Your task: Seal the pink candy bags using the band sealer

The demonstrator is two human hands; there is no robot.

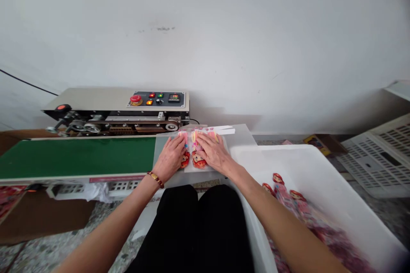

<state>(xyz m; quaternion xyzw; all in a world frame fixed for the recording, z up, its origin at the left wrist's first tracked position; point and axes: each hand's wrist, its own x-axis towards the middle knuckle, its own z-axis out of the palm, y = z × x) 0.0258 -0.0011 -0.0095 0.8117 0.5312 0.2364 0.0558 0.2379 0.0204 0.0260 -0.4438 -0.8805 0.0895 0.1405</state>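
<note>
Two clear packets printed with a red-haired cartoon figure lie side by side on a translucent sheet [241, 137] at the right end of the belt. My left hand [171, 155] rests with outstretched fingers on the left packet [185, 161], covering much of it. On the right packet [199, 161], my right hand [214, 152] lies flat, fingers extended over its pink and yellow upper part. Both hands are open and press from above. White strips [226, 130] lie just behind the right hand. What is under the palms is hidden.
A band sealing machine [96, 99] with a lit control panel [156, 99] stands behind the green conveyor belt [80, 158]. At right, a white tub [297, 149] holds several similar packets [297, 198]. A slotted crate [378, 158] stands beyond it, and a brown board [45, 215] lies lower left.
</note>
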